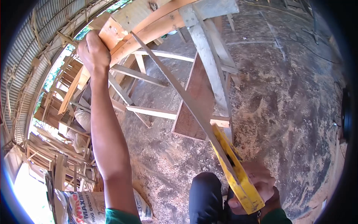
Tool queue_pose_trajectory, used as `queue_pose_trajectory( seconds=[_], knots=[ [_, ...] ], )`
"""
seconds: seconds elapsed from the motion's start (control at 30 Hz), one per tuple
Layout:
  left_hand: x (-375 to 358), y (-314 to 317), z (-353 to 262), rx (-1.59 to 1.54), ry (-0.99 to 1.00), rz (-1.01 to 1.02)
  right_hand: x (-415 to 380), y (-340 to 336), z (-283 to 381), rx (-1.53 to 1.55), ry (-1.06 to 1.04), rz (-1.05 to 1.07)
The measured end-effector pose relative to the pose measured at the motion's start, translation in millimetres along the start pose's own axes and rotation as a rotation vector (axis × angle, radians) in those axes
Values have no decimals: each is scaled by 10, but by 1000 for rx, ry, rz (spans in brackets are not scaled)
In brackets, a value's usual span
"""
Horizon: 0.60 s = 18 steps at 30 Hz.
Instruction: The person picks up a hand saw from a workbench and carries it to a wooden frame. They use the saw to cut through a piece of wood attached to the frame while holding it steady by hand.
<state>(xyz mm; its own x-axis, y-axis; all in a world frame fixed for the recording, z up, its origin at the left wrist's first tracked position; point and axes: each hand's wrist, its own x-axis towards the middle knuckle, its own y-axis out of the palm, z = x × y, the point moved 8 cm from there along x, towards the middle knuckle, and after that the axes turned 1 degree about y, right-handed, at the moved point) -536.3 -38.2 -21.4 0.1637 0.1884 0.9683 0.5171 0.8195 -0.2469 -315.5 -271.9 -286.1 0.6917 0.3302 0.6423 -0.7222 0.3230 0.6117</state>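
My right hand (260, 180) is closed around the yellow handle of a handsaw (175, 84), low on the right. The long blade slants up and away to the left, and its tip overlaps the edge of a wooden beam (160, 29) in this view. At the upper left, my left hand (94, 52) is closed against the near end of a wooden board (112, 34) lying along that beam; its fingertips are partly hidden. The beam rests on a wooden sawhorse (209, 63) with pale, worn legs.
A brown plank (195, 99) leans through the sawhorse's lower frame. Sawdust covers the concrete floor (279, 123). A printed feed sack (87, 207) lies at the lower left, with stacked lumber (56, 156) beyond it. My knee (206, 194) shows at the bottom.
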Motion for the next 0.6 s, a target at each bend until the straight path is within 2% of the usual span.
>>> queue_pose_trajectory(
  seconds=[0.03,0.13,0.17,0.2,0.27,0.33,0.4,0.47,0.6],
  knots=[
    [-17,26,26,14,-77,60,0,-11,32,129,29,387],
    [-34,58,86,-55,-96,31,-123,-213,214,210,-44,395],
    [-7,65,109,14,-86,54,-49,-133,194,243,30,652],
    [-27,69,93,-7,-54,32,-61,-137,243,240,24,656],
    [-41,82,117,-16,-127,67,-240,-111,132,97,127,779],
    [-47,79,151,-9,-98,60,-318,-92,145,134,132,707],
    [-15,98,155,7,-67,86,-213,-175,214,87,41,623],
    [-10,80,118,34,-44,106,-145,-236,332,139,103,663],
    [-30,73,153,-55,-225,82,-227,-357,371,202,82,472]
  ],
)
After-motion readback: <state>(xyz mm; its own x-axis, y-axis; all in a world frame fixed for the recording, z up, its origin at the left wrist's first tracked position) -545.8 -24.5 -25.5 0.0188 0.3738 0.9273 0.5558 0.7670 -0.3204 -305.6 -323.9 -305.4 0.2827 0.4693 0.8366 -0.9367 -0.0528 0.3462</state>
